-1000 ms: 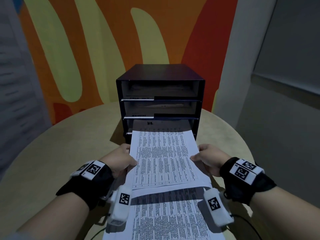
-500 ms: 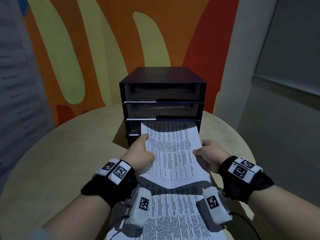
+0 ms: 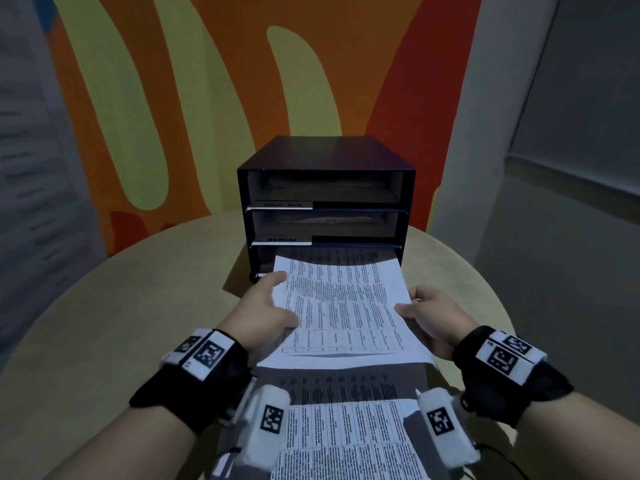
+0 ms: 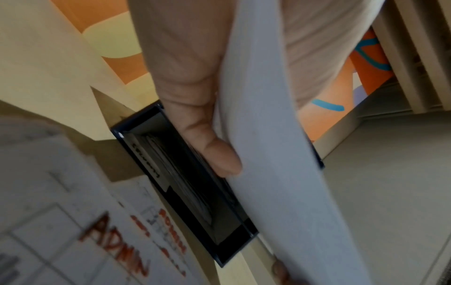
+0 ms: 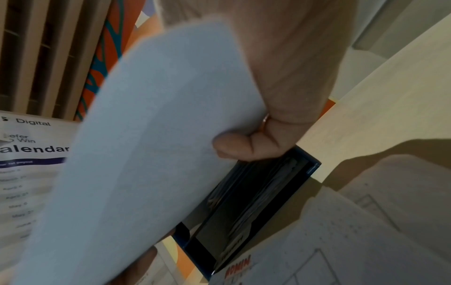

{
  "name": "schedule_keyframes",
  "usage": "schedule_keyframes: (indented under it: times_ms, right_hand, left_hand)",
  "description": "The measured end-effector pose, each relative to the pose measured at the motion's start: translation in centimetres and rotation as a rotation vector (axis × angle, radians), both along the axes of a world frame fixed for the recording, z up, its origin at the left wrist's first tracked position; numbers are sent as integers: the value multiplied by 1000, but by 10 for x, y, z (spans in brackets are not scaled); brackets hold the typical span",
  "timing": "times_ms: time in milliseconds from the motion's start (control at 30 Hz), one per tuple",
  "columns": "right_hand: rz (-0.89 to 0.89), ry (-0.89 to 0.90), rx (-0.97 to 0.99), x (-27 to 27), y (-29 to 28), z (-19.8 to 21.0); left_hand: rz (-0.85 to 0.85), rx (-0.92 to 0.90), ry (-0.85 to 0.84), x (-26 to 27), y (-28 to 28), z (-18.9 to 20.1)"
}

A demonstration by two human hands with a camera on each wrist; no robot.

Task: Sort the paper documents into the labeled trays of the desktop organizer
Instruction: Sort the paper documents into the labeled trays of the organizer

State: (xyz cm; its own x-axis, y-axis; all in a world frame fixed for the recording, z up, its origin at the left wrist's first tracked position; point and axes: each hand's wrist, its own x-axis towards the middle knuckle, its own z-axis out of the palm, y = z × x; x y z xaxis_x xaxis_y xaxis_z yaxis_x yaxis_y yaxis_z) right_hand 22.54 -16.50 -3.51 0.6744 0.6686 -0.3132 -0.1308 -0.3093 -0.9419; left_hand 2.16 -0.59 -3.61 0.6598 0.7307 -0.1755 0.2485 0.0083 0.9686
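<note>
The left hand (image 3: 266, 308) has slid forward along the printed sheet (image 3: 343, 306) and both hands now pinch its sides, right hand (image 3: 429, 317) opposite. Its far edge sits at the organizer's (image 3: 325, 188) bottom tray mouth, above the worktop (image 3: 121, 306), so filing looks imminent.

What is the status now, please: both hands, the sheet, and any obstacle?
Left hand and right hand grip printed sheet by its side edges. Far edge at bottom tray of black organizer. Nothing seen blocking the slot.
</note>
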Motion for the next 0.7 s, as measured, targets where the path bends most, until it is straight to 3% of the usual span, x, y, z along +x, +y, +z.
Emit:
schedule_keyframes:
  times_ms: [200, 367, 467, 600, 700]
  right_hand:
    - [-52, 10, 119, -12, 17, 2]
    - [56, 26, 60, -14, 22, 2]
    - [23, 28, 58, -11, 24, -3]
    - [-31, 20, 82, -6, 33, -5]
    - [-42, 25, 86, -5, 38, -3]
  left_hand:
    - [67, -7, -32, 0, 17, 1]
    - [131, 93, -56, 10, 34, 1]
    - [144, 300, 83, 10, 38, 2]
    - [-22, 707, 381, 5, 28, 5]
    - [-150, 864, 458, 4, 13, 8]
